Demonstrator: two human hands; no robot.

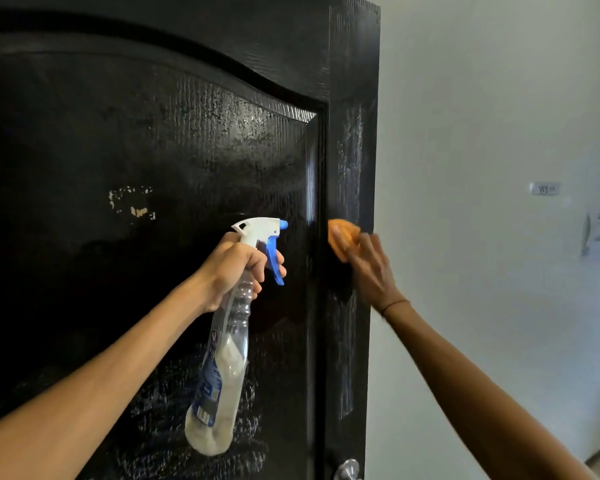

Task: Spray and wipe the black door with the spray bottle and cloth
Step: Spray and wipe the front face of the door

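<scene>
Black door, wet and streaked

Black door (153, 150) fills the left, its top and bottom cut off. Left hand (236, 268) grips the spray bottle (222, 358) by the neck. Right hand (371, 268), blurred, presses an orange cloth (340, 237) flat against the door's edge stile, fingers mostly straight.

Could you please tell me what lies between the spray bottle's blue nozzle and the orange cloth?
In the head view, only black door surface: the panel's glossy raised moulding separates the spray bottle nozzle from the cloth.
</scene>
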